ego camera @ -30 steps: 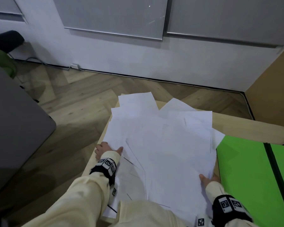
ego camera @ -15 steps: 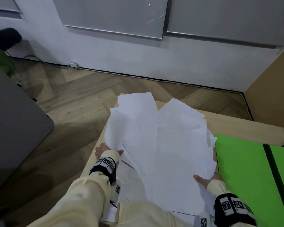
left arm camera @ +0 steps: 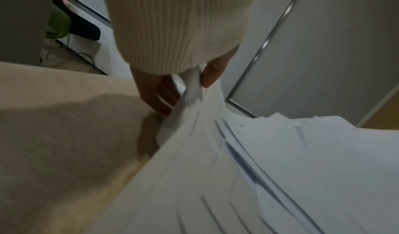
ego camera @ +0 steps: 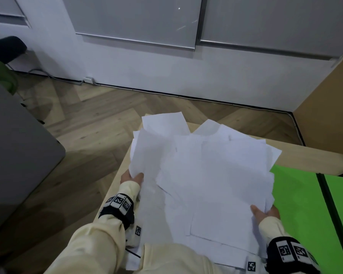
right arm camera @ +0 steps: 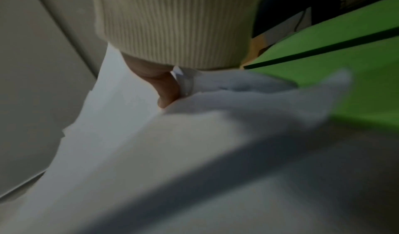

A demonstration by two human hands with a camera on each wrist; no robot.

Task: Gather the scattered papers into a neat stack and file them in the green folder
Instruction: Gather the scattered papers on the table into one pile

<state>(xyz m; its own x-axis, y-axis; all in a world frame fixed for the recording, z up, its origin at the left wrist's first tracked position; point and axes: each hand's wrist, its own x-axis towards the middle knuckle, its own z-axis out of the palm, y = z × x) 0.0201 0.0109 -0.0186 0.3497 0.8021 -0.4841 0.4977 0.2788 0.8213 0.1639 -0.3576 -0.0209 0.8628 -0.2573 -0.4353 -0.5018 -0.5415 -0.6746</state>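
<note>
Gathering step: my left hand [ego camera: 131, 177] and right hand [ego camera: 265, 211] pinch papers [ego camera: 206, 175] beside green folder [ego camera: 301, 204]. Next: square edges on bench [ego camera: 305, 155].

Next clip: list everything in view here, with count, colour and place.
papers: many, count unclear, white, loose overlapping pile on the table
green folder: one, bright green, open, right of the pile
table: one, light wood
floor: wood herringbone
wall panels: grey, above a white wall
grey surface: one, far left
left hand: pinches the pile's left edge
right hand: grips the pile's right edge
sleeves: two, cream
</note>
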